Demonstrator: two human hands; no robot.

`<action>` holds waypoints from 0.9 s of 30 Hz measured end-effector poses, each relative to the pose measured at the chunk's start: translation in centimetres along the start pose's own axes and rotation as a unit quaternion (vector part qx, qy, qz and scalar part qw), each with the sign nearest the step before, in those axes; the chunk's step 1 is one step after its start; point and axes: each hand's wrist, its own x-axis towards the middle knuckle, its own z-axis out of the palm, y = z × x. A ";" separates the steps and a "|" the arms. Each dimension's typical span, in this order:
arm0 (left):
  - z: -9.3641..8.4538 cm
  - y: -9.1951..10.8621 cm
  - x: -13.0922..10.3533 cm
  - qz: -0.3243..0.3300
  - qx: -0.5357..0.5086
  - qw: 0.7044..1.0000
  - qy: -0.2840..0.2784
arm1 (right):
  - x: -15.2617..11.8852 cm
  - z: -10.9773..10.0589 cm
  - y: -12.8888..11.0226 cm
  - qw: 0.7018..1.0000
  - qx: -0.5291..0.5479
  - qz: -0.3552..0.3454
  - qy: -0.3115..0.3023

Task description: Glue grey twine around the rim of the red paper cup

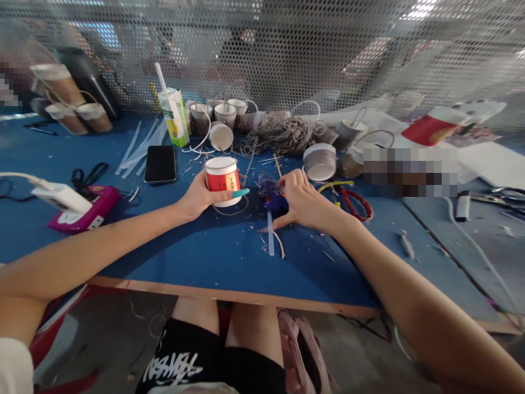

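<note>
My left hand (200,195) is wrapped round a white paper cup (222,164) with a red label, held upright just over the blue table. The thumb, with a turquoise nail, lies across the label. My right hand (302,200) is closed on a dark blue hot glue gun (274,201), which lies low on the table, partly hidden by the fingers. A translucent glue stick (270,232) sticks out of it toward me. Beside the stick lies a short pale cord piece (279,244).
Behind my hands sit a heap of grey cord (283,137) and several small cord-wrapped buckets (320,162). A phone (160,163), a drink carton (174,117) and a magenta power strip (85,210) stand left. Red-handled pliers (356,205) lie right. A perforated metal screen (262,54) closes the back.
</note>
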 end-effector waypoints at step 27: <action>0.7 1.3 -0.8 -0.062 -0.103 0.982 -0.148 | -1.2 -0.3 -5.1 0.966 0.181 -0.161 0.094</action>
